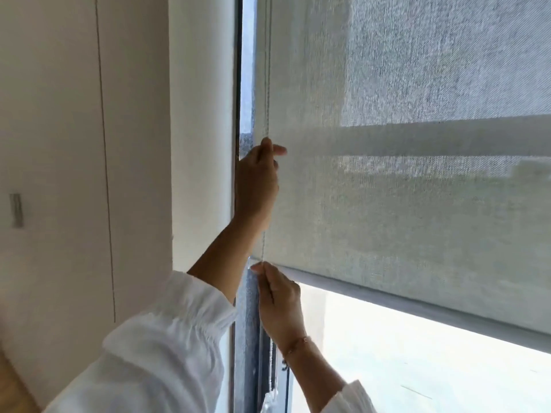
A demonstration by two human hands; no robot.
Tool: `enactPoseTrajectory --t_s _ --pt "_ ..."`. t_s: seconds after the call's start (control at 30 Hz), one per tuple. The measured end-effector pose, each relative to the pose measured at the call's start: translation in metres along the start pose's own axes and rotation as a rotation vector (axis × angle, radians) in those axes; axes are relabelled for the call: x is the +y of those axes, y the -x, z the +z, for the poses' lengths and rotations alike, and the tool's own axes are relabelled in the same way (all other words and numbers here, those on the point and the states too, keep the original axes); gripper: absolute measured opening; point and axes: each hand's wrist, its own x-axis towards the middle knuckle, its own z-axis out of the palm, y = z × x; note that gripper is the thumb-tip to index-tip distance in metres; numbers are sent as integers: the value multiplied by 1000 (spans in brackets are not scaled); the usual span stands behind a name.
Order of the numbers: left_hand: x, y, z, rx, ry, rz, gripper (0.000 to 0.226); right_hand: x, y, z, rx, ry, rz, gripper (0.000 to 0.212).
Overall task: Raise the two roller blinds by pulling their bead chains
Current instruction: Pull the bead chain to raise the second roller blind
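Observation:
A grey woven roller blind (402,189) covers the upper window, and its bottom bar (417,305) slants down to the right. A thin bead chain (267,84) hangs along the blind's left edge. My left hand (256,186) is raised and pinches the chain at its fingertips. Lower down, my right hand (278,302) is closed on the same chain just below the bar's left end. More of the chain (269,380) dangles under my right wrist. I see only one blind.
A white wall column (199,129) stands just left of the dark window frame (240,84). White cupboard panels with a metal handle (16,210) are further left. Below the bar is bright bare glass (417,368). Both my sleeves are white.

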Motion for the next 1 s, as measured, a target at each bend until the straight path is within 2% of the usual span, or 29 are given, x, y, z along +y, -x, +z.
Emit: enactPoseTrajectory --t_s 0.1,0.17,0.23,0.4,0.6,0.67,0.73,0.83,0.9,1.0 --pt "-2 9 5 49 99 122 39 -5 -19 -3 -123 -277 265 31" --pt "-3 13 9 20 100 161 38 -7 -34 -4 -103 -464 382 32" --pt "-7 17 10 18 79 165 39 -11 -53 -7 -13 -524 405 38" --pt "-48 35 -9 47 -120 208 33 -36 -112 -29 197 -714 386 35" --pt "-106 80 -27 11 -320 239 36 -70 -155 -38 120 -843 376 15" --pt "-114 93 -31 -10 -359 248 33 -73 -165 -35 112 -735 402 19" --pt "-118 98 -34 -58 -357 227 32 -70 -167 -26 154 -515 371 27" --pt "-117 92 -36 -139 -212 16 40 -70 -160 -14 312 -278 217 21" --pt "-111 79 -35 -120 -80 -145 39 -75 -155 -11 376 -224 120 20" --pt "-88 54 -36 -121 48 -151 42 -78 -149 -12 449 -180 7 21"
